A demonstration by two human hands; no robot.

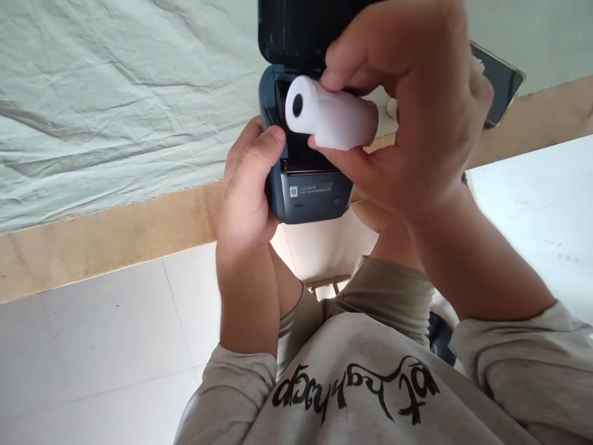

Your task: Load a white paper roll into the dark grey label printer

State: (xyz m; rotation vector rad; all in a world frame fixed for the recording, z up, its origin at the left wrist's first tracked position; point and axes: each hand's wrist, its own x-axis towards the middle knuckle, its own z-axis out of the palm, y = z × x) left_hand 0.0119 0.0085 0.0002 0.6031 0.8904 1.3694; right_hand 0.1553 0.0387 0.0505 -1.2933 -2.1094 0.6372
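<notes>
A dark blue-grey portable label printer (317, 201) is held near the table's front edge, its black lid (296, 34) swung up and its paper bay exposed. My left hand (250, 179) grips the printer's left side, thumb on the rim of the bay. A white paper roll (345, 117) with a dark core hole is pinched between the thumb and fingers of my right hand (412, 105). The roll is tilted over the bay, its left end at the opening. Whether it touches the bay's inside I cannot tell.
A pale crumpled cloth (115, 93) covers the table, whose wooden edge (106, 259) runs below the printer. A smartphone (503, 86) lies at the right near that edge. A small white object (391, 109) shows behind my right hand. Below is a tiled floor (115, 346).
</notes>
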